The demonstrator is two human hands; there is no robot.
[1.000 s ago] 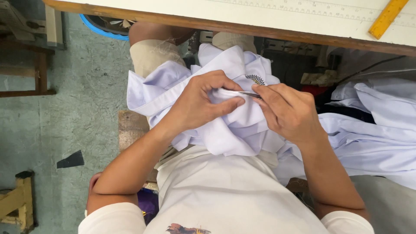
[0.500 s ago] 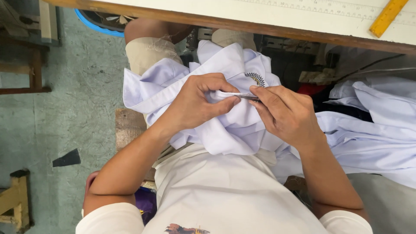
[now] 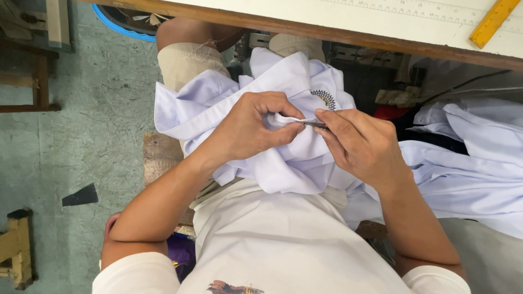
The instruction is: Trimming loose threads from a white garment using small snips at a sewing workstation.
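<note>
Both hands closed on white shirt (image 3: pixel 283 163), bunched on lap below table edge (image 3: pixel 305 27). Left hand (image 3: pixel 253 128) pinching fabric fold; right hand (image 3: pixel 359 144) gripping small metal tool (image 3: pixel 315 124) at fold.

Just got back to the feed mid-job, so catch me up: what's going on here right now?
A seated person holds a pale lavender shirt bunched on their lap. The left hand pinches a folded edge of the fabric, while the right hand holds a small thin metal tool with its tip at that pinched edge, beside a round embroidered emblem. More pale garments are piled to the person's right. A worktable edge with a yellow ruler runs across the top.
</note>
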